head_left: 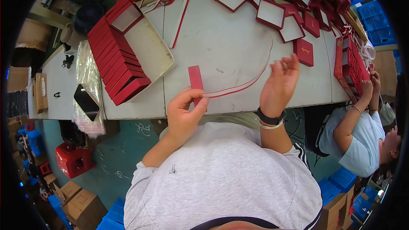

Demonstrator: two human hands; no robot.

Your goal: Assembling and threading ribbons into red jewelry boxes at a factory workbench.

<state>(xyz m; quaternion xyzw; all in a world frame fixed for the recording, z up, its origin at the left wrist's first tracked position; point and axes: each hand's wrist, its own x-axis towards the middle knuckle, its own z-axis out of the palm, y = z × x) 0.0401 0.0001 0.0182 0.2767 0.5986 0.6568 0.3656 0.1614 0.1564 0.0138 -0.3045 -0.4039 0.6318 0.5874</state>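
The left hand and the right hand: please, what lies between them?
In the head view, a thin red-and-white ribbon curves from the left hand toward the right hand, with the white tabletop beneath.

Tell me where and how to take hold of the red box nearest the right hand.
I'd pinch the red box by its left and right sides, coming from the near side: it lies lettered face up, squarish, its near edge facing tabletop, while other boxes lie beyond it.
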